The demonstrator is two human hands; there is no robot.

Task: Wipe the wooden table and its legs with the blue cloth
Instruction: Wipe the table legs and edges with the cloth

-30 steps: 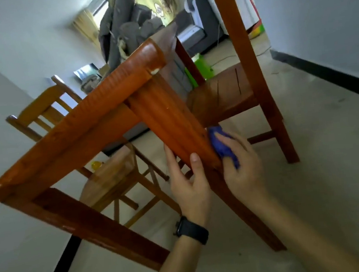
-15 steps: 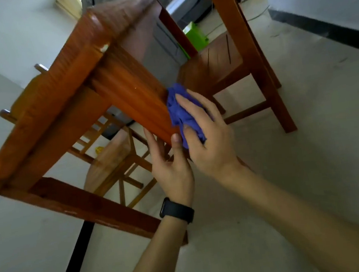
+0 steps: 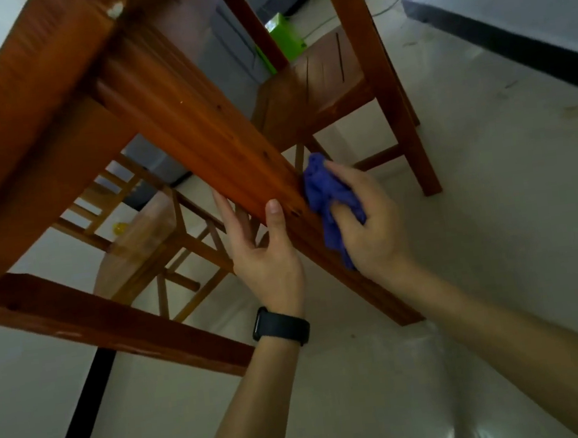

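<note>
- Head view: I'm looking from low down, up along the wooden table point(image 3: 52, 112), whose top edge runs off toward the upper left corner of the picture.
- One table leg point(image 3: 206, 134), ribbed and orange-brown, slants from the table's corner at upper left down to the pale floor point(image 3: 493, 195) at lower centre.
- I've got the right hand point(image 3: 364, 224) clenched around the blue cloth point(image 3: 328, 196), pressing the bunched cloth against the right face of that leg, about two thirds of the way down it.
- The cloth touches the wood; a tail of it hangs below the palm.
- The left hand point(image 3: 266, 253) grasps the same leg from the other side, thumb laid on the front face just beside the cloth, fingers reaching round behind the leg.
- A black wristband point(image 3: 280, 326) sits on the left wrist.
- A second, darker table leg point(image 3: 112, 321) crosses the lower left, well apart from both hands.
- Behind the gripped leg I see a wooden chair point(image 3: 323, 89) with its seat facing me, standing on the floor near the right wall.
- Another chair point(image 3: 138, 236) shows under the table on the left, partly hidden by the leg.
- A bright green object point(image 3: 281, 36) sits on the floor far back; I can't tell what it is.
- A black skirting strip point(image 3: 512, 38) runs along the base of the right wall.
</note>
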